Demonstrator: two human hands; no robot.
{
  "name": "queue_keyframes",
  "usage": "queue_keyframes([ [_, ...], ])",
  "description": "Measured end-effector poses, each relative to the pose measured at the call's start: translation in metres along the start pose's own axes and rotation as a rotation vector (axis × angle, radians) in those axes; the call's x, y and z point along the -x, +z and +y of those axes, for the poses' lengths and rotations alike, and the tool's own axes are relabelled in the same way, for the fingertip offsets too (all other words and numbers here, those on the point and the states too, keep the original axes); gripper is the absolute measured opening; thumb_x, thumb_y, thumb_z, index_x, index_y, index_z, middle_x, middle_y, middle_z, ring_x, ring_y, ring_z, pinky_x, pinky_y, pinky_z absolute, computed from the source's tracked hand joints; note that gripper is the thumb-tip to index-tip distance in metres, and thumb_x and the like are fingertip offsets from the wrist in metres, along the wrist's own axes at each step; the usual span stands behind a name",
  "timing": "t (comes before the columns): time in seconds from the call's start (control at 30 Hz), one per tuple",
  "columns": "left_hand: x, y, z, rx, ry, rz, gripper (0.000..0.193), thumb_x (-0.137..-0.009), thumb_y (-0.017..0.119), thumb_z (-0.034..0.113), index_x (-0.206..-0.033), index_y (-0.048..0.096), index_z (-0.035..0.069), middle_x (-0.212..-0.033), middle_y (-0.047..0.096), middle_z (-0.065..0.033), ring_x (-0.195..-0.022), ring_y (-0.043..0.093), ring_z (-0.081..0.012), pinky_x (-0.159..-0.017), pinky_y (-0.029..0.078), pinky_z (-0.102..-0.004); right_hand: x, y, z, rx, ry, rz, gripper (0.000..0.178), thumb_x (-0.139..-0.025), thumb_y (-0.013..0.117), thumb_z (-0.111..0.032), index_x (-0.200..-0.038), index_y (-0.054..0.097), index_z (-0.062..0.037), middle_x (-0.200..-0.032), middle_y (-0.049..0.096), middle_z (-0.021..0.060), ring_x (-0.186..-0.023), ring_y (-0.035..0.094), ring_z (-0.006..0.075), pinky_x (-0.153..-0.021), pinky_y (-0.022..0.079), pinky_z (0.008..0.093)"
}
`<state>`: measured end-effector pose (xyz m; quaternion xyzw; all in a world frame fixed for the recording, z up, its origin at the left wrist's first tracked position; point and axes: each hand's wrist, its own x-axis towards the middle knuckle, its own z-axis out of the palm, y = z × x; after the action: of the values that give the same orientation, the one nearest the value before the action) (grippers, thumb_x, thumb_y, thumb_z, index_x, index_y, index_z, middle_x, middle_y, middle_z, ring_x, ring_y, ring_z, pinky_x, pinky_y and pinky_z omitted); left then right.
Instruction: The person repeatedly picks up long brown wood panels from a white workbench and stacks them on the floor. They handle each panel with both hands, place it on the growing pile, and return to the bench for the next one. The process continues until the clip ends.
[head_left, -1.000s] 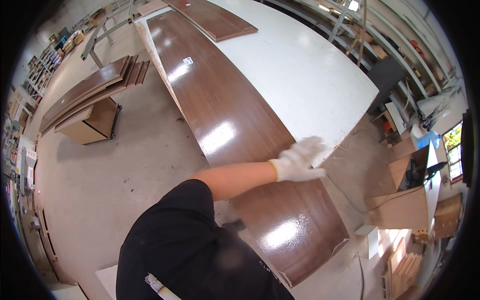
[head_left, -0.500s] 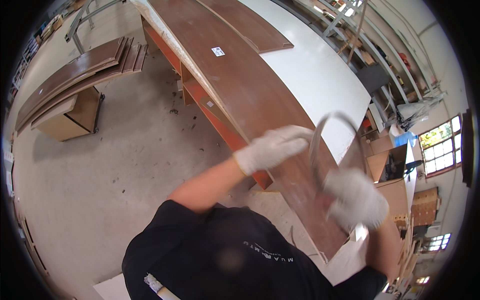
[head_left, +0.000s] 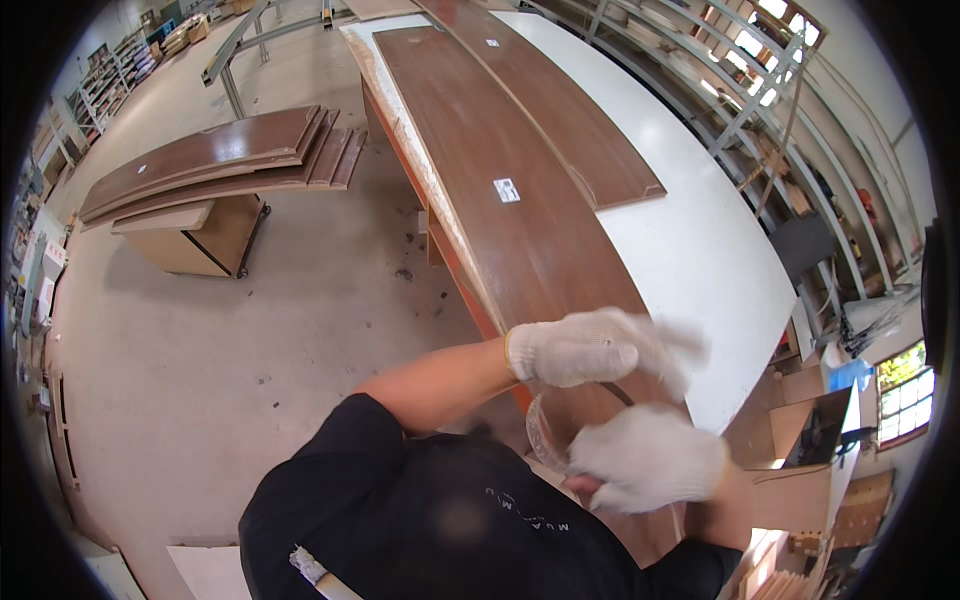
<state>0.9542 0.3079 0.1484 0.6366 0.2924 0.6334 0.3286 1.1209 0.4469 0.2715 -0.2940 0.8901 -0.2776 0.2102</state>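
Observation:
My right hand (head_left: 650, 460), in a white knit glove, is closed around a thin, curled brown strip (head_left: 540, 432) above the near end of a long brown panel (head_left: 500, 240). The strip bends in an arc near my chest, one side of it pale and shiny. My left hand (head_left: 590, 350), also gloved, is over the same panel just beyond the right one. Its fingers stretch out to the right, their tips smeared by motion. A darker piece of the strip shows between the two hands. A small white label (head_left: 507, 190) is stuck on the panel.
A second brown panel (head_left: 570, 120) lies alongside on the white tabletop (head_left: 690, 250). To the left, several brown panels (head_left: 220, 150) rest on a wheeled cabinet (head_left: 210, 235). Metal racks (head_left: 780, 120) line the right wall. An open box (head_left: 815, 430) stands near right.
The strip's raised loop has come down toward my chest. My right hand has moved left, closer to my body. The view has shifted, showing more of the panel's far end.

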Motion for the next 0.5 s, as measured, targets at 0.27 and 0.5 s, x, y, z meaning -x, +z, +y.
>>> queue_keyframes([
  [0.27,0.034,-0.062,0.064,0.905,-0.162,0.999,0.027,-0.11,0.058,0.034,-0.09,0.058,0.016,-0.055,0.05,0.0007,-0.043,0.056,-0.0173,-0.036,0.035,-0.0302,-0.085,-0.019,0.056,-0.985,0.405,0.66,0.051,-0.108,0.066,-0.034,-0.146,0.057,-0.0017,-0.127,0.071,0.009,-0.104,0.069,0.0169,-0.092,0.059,0.036],
  [0.5,0.163,-0.298,0.129,0.673,0.67,1.212,0.039,-0.106,0.059,0.023,-0.071,0.041,0.02,-0.057,0.025,0.0082,-0.044,0.024,-0.0074,-0.041,0.025,-0.0268,-0.197,-0.024,0.059,-1.04,0.653,0.192,0.04,-0.104,0.071,-0.027,-0.131,0.056,-0.002,-0.088,0.069,0.0109,-0.073,0.064,0.0122,-0.064,0.054,0.0301],
])
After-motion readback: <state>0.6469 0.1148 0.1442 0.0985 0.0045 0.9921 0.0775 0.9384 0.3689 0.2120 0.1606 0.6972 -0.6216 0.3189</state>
